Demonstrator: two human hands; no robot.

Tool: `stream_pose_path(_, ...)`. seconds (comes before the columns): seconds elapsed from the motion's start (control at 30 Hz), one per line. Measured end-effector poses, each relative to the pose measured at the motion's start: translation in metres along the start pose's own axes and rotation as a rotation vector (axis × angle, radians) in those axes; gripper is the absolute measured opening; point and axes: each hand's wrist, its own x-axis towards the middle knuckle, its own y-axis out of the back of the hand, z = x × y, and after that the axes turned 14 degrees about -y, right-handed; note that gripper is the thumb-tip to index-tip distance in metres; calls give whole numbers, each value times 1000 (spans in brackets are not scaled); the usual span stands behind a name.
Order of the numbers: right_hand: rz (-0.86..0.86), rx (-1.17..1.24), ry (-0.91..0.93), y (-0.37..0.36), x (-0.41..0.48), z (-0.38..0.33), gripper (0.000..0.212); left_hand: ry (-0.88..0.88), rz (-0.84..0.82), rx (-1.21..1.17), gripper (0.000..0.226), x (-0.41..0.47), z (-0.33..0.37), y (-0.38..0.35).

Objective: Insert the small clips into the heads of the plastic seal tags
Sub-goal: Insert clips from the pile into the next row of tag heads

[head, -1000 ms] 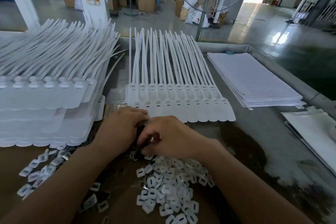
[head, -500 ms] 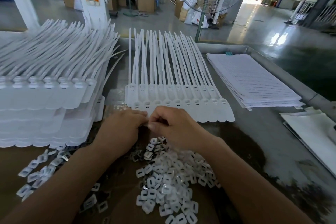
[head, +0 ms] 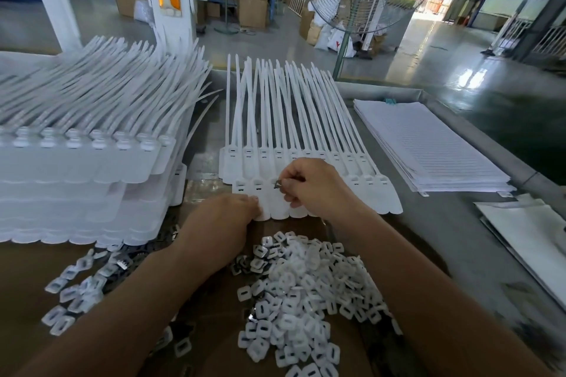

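My right hand (head: 315,187) pinches one small clip (head: 278,184) between thumb and forefinger. It holds the clip right at the head of a tag in the near row of seal tags (head: 384,197) laid flat in front of me, the third head from the left end. Whether the clip touches the slot or sits just above it I cannot tell (my own fingers cover most of it). My other fingers are curled toward the palm.

My left hand (head: 223,220) lies knuckles-up just beside it. Its fingertips (head: 255,203) touch the lower edge of the tags at the left end of the row, but I cannot tell whether they only press down or pinch that edge. A second row of the same tags lies behind the first, its straps fanned away from me.

Between my forearms lies the pile of clips (head: 300,291), white with dark slots, on a brown sheet (head: 27,272). A thinner scatter of clips (head: 70,288) lies left of my left arm, and beyond it stands a tall stack of tags (head: 76,180). To the right, on the grey table (head: 444,223), a stack of lined sheets (head: 428,144) rests well apart from my hands.
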Motion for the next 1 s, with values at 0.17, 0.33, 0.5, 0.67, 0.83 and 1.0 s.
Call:
stream_pose_path(0.17, 28, -142, 89, -11, 15, -21, 10, -13, 15, -7, 45, -2, -2, -1)
stream_pose_path(0.33, 26, -147, 80, -33, 27, -32, 12, -40, 27, 15, 41, -4, -3, -2)
stream_pose_path(0.5, 21, -239, 53, -44, 32, -31, 13, -48, 21, 19, 38, -4, -2, -1)
stream_pose_path(0.67, 41, -332, 59, -48, 34, -33, 13, -30, 21, 27, 36, -5, -3, -1)
stream_pose_path(0.83, 110, -248, 48, -51, 34, -27, 12, -22, 13, 11, 38, -4, -2, 0)
stream_pose_path(1.0, 125, -146, 3, -50, 32, -30, 14, -21, 7, 28, 38, -4, -1, 0)
